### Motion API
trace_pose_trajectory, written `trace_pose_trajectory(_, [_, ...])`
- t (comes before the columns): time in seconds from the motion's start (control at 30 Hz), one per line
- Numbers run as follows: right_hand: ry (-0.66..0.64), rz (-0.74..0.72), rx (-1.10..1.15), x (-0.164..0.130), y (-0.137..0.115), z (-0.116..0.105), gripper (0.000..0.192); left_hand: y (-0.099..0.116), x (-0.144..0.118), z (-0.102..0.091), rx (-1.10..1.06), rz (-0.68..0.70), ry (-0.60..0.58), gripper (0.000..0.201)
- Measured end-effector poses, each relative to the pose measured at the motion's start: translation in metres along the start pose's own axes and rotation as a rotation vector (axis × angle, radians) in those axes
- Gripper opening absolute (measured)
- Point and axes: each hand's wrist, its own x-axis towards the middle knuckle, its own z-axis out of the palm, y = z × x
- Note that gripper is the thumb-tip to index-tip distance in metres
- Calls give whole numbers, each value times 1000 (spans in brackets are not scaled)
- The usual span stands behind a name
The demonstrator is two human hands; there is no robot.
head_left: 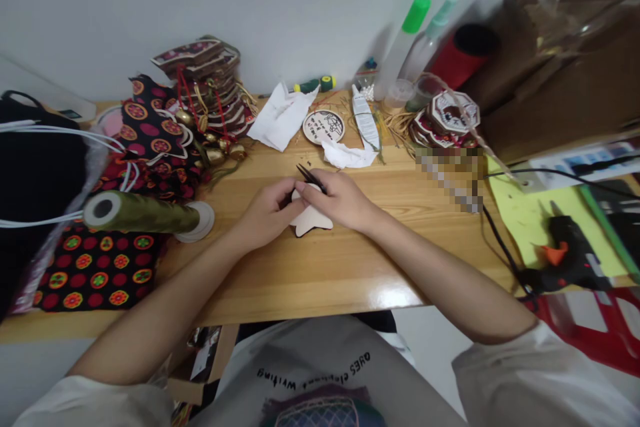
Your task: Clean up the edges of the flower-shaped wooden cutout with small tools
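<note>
My left hand (269, 213) grips the edge of a small cream-coloured cut-out (311, 219) with a wavy outline and a dark layer under it. Its thumb lies on the pale face. Closed around black tweezers (307, 175), my right hand (345, 199) meets the left at the piece, its thumb also on the upper edge. The tweezer tips point up and away from me, slightly apart, with nothing visible between them. Just beyond the hands lie a round printed wooden disc (324, 127) and a crumpled white paper (350, 155).
Patterned fabric (100, 273) and a green ribbon roll (145, 213) lie left, beside stacked brown ornaments (215, 93). Behind stand a green-capped bottle (407, 40) and a white tube (365, 117). At right are stacked octagonal pieces (453, 113), a black glue gun (565, 253) and its cable.
</note>
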Motion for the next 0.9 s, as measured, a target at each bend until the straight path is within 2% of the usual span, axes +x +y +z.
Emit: trace_pose_trajectory(0.9, [41,-18,-90,-1,1,2,28,4,-1,1,34,-6,-7,16])
